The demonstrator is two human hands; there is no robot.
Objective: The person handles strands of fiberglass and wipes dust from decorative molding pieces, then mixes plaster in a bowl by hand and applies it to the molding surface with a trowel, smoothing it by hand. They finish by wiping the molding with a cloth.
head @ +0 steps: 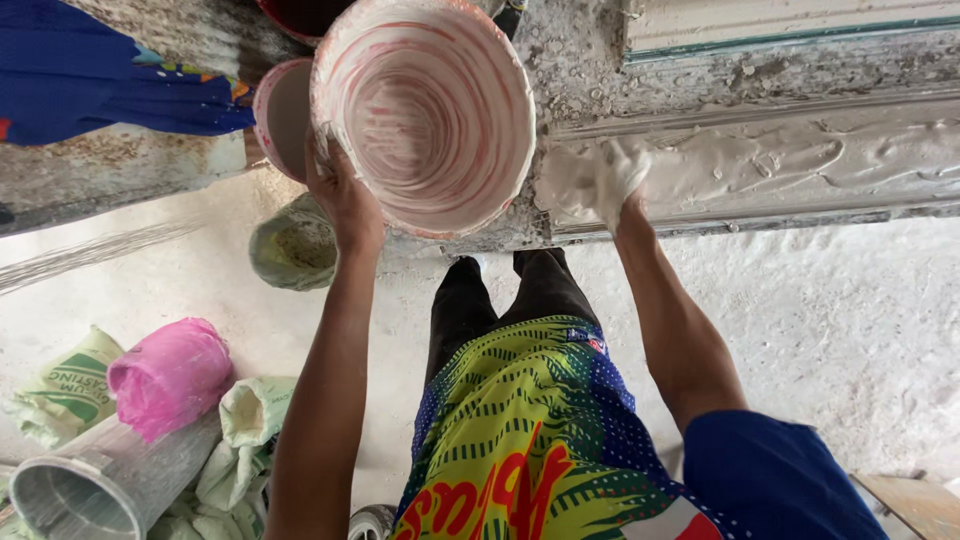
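Note:
My left hand (340, 190) grips the rim of a round bowl (430, 110) smeared inside with white and pink plaster, tilted with its mouth toward me. My right hand (595, 185), coated in wet white plaster, presses flat on the plaster-filled long mould (800, 165) on the bench in front of me. The plaster surface in the mould is rough and swirled. Bowl and right hand are side by side, a little apart.
A second bowl (280, 115) sits behind the held one. On the floor at left lie a green bucket (290, 245), a pink bag (170, 375), plaster sacks (60, 395) and a grey pipe (90, 480). Someone's blue cloth (90, 70) shows top left.

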